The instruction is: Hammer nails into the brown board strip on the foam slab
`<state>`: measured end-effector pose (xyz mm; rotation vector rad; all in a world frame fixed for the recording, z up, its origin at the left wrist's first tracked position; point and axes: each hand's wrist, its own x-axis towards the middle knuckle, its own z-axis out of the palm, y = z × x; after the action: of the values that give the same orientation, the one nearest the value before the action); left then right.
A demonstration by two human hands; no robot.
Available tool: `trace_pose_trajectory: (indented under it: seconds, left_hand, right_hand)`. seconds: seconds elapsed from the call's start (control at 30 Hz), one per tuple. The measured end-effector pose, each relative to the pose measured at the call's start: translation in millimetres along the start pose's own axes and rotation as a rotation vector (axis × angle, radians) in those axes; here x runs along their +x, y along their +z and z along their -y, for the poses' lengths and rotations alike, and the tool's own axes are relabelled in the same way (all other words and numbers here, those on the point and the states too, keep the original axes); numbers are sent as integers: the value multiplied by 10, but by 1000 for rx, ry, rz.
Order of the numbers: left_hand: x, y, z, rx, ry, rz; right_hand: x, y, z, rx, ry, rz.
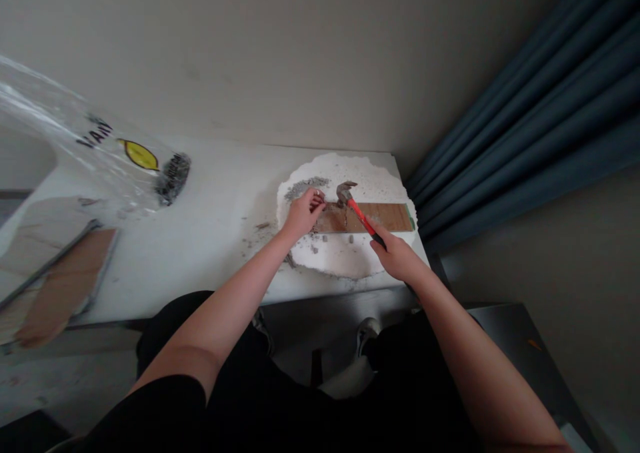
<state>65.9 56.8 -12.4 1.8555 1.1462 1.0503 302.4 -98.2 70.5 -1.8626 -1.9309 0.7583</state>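
Note:
My right hand [395, 256] is wrapped round the dark grip of a claw hammer [357, 211] with a red handle. Its metal head is over a brown wood-grain plank [387, 216]; whether it touches the plank I cannot tell. Beside the hammer head, at the plank's left end, my left hand [304, 211] has its fingers curled in a pinch; what is between them is too small to make out. A white sheet with a ragged edge [340, 256] lies under the plank. Grey crumbs [310, 185] are heaped behind my left hand.
A clear plastic bag [115, 149] with a yellow print, dark bits at its end, lies on the white table [215, 219]. More wood-grain boards [70, 286] and a dark rod [50, 263] are at the left. Blue curtains [530, 126] hang close on the right.

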Motion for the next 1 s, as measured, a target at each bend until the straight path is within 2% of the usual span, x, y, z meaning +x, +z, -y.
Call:
trace_pose_trajectory:
  seconds: [0.9,1.0]
  left_hand:
    - [-7,20,-12,37,43,11]
    - [-11,22,-25,53,29,12]
  right_hand:
    - [-9,7,25,-36,22,18]
    - [-17,7,46,25,5,-13]
